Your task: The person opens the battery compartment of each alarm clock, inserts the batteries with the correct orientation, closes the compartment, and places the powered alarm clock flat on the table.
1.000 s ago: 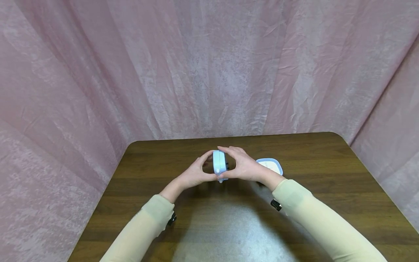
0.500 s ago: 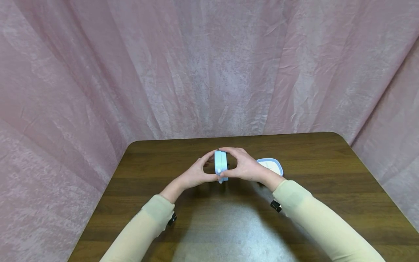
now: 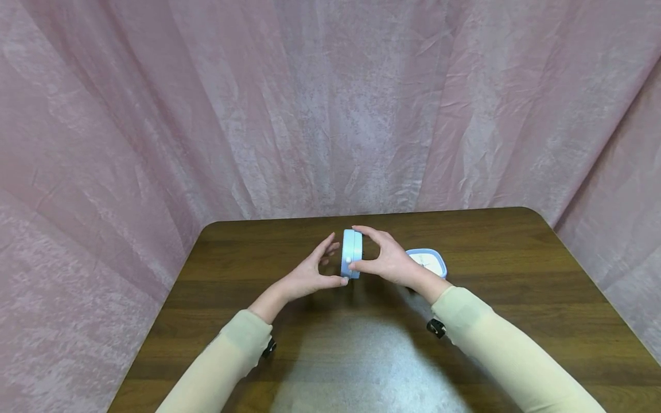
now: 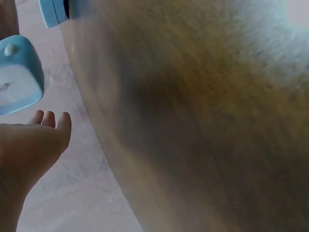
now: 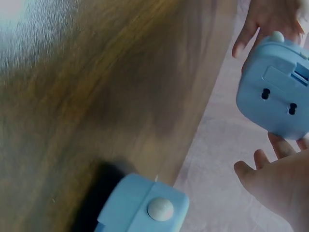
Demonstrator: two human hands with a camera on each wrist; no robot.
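A light blue alarm clock (image 3: 351, 253) is held up over the table in my right hand (image 3: 393, 261), thumb on one edge and fingers on the opposite one. Its back, with two black knobs, faces the right wrist camera, and the white dial (image 4: 12, 84) appears in the left wrist view. My left hand (image 3: 304, 275) is spread beside the dial side, thumb tip right by the clock's lower edge, other fingers apart from it. A second blue alarm clock (image 3: 427, 261) is on the table behind my right wrist, its white dial partly hidden by the forearm.
The brown wooden table (image 3: 248, 246) has rounded far corners. Pink curtains (image 3: 330, 115) hang behind it and along both sides. A bright light reflection lies on the near middle of the tabletop.
Both hands were gripping the clock. My left hand has loosened its fingers from it, while my right hand has raised the clock slightly and shifted it a little right. The second clock stays put.
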